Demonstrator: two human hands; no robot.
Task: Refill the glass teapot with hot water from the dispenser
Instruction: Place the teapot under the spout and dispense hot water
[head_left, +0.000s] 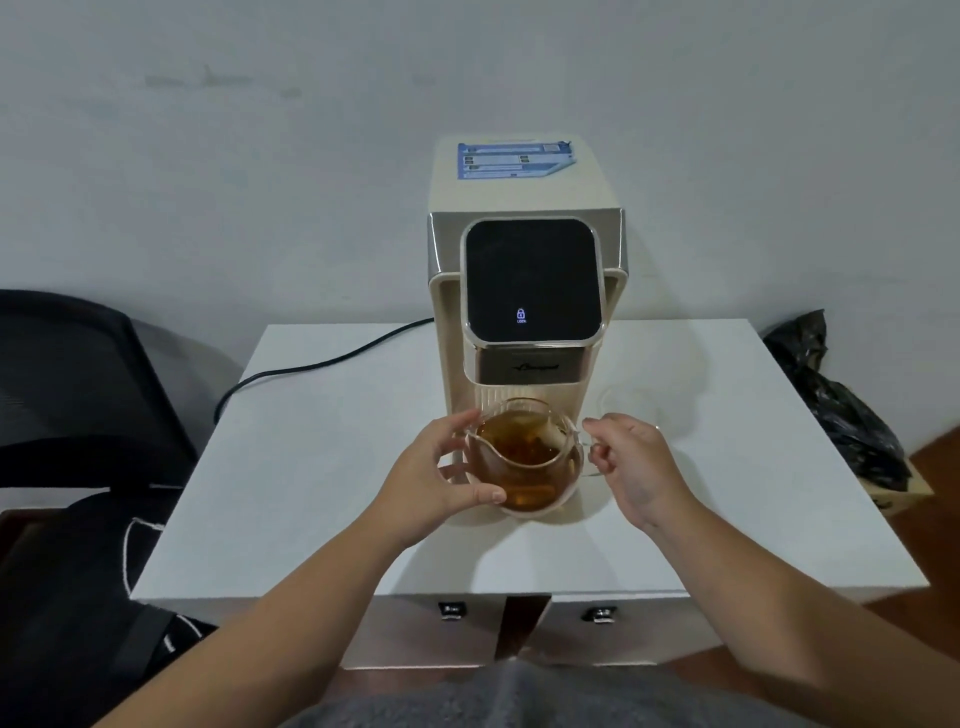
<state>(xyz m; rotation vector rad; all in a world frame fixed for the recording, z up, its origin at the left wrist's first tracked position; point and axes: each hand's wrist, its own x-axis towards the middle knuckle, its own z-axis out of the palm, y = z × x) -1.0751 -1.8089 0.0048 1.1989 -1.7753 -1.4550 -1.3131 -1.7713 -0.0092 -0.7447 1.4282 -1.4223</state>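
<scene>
A glass teapot (524, 457) holding amber tea and a tea bag stands on the tray of the cream hot water dispenser (530, 291), under its spout. The dispenser's black touch panel (532, 280) shows a lit lock icon. My left hand (441, 473) cups the teapot's left side, thumb on its lower front and fingers around the spout side. My right hand (628, 462) is at the glass handle on the right, fingers curled about it.
A clear glass lid (639, 410) lies on the white table (311, 467) right of the dispenser. A black power cable (311, 366) runs off the left edge. A black chair (78, 374) stands left, a black bag (836, 405) right.
</scene>
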